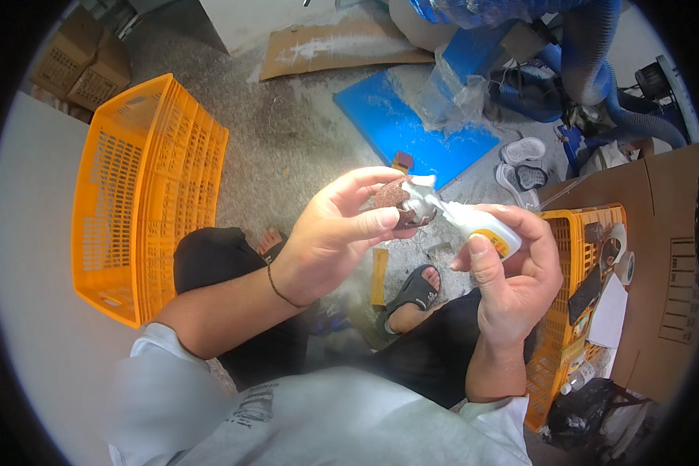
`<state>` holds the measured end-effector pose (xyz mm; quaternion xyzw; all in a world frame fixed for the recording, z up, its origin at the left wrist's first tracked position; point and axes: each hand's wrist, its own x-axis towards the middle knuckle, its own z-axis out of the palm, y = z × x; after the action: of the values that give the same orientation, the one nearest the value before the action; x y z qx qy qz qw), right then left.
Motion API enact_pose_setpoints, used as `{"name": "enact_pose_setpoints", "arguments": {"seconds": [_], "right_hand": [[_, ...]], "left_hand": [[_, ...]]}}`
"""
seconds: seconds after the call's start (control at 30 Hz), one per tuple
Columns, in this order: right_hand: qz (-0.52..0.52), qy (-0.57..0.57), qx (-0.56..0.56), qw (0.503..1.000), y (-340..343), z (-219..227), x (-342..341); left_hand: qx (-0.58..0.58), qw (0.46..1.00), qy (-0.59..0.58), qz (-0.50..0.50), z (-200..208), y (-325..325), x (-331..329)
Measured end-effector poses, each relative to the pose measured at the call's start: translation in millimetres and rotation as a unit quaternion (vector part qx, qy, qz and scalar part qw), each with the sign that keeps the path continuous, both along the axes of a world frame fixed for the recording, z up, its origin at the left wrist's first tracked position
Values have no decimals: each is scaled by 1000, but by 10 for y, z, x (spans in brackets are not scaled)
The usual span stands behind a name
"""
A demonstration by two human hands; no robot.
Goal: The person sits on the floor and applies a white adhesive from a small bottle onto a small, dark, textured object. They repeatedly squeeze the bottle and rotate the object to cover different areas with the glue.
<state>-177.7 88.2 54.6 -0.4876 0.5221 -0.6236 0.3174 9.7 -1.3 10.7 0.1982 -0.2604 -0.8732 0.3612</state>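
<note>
Up in front of my chest, my left hand (pixel 342 225) grips a rounded piece wrapped in reddish-brown sandpaper (pixel 390 197), its fingers and thumb closed around the near side. Greyish-white material shows at the piece's right side. My right hand (pixel 512 268) is closed around a small white squeeze bottle (pixel 491 233) with a yellow label. The bottle tilts to the left, and its narrow nozzle reaches the grey part of the piece. Whether anything flows from the tip cannot be made out.
Stacked orange crates (pixel 144 194) stand at left. Another orange crate (pixel 555 311), topped with tape and loose items, is at right beside a large cardboard box (pixel 668 225). Ahead lie a dusty blue sheet (pixel 388 116), flat cardboard (pixel 349 50), shoes (pixel 524 151) and blue hoses (pixel 590 62).
</note>
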Motion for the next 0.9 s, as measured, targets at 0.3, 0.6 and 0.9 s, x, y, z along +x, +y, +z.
{"name": "enact_pose_setpoints", "arguments": {"seconds": [0.3,0.6,0.9], "right_hand": [[15,-9,3,1000,-10,11,7],[18,11,1,1000,-2,4,-1],[-6,46,6,999,-16,-16,29]], "left_hand": [[-28,999,27,17,-29,6,3],[-30,999,23,16,9,-2,16],[-26,999,22,21,37,-11,8]]}}
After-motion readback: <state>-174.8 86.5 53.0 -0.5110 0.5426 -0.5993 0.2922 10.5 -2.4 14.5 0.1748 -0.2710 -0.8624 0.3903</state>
